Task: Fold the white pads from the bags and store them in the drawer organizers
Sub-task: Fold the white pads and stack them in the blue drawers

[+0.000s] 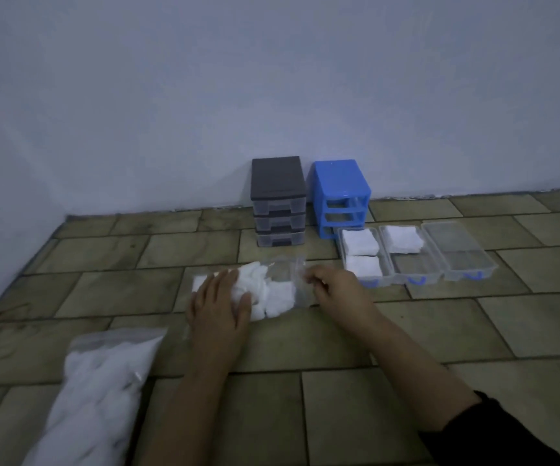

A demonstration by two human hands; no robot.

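Note:
A clear plastic bag [285, 267] lies on the tiled floor with crumpled white pads [268, 294] inside it. My left hand [219, 304] lies on the pads at the bag's left end, thumb against them. My right hand [335, 285] pinches the bag's right edge with curled fingers. Three clear drawers sit on the floor to the right: the left drawer [340, 243] holds two folded pads, the middle drawer [416, 267] holds one at its far end, the right drawer [463, 253] holds none. They stand in front of the blue organizer frame [339, 186].
A grey organizer [276, 200] with three closed drawers stands against the wall beside the blue one. A second, full bag of white pads [97, 391] lies at the near left. The wall runs along the back and left.

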